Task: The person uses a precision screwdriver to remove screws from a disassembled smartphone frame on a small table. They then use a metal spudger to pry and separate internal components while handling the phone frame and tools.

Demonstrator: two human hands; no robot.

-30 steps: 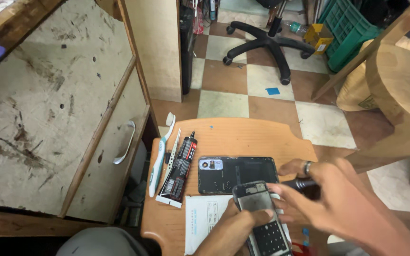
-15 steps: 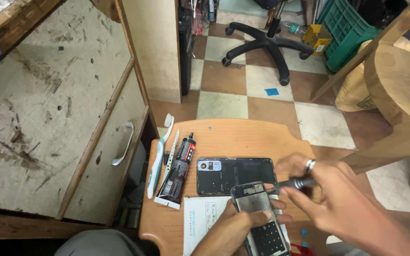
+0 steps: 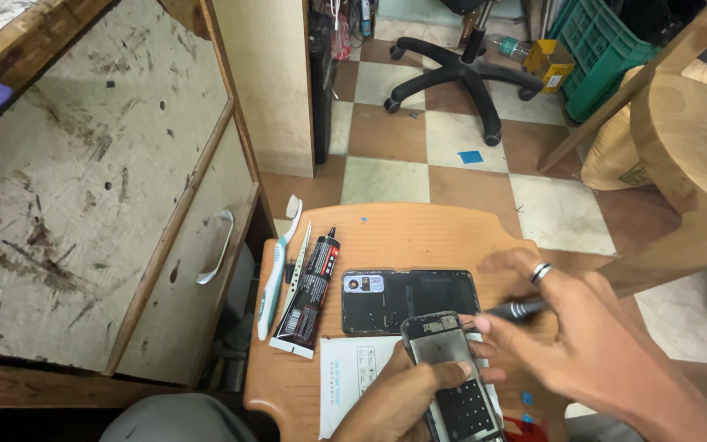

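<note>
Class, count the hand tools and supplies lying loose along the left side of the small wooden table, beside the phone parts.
3: a toothbrush at the far left edge, slim tweezers beside it, then a black adhesive tube next to the phone back cover. Others may be hidden under the hands.

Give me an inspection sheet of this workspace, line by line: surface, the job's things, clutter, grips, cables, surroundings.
Surface: small round wooden table, scuffed.
Job's things: opened phone with its insides exposed, on a white paper sheet; dark phone back cover beside it; thin screwdriver.
Clutter: toothbrush, tweezers, black adhesive tube at the table's left.
Grips: left hand holds the opened phone; right hand, ring on one finger, holds the screwdriver.
Cables: nothing seen.
Surroundings: checkered floor, office chair base, green crate, worn cabinet drawer.
</note>
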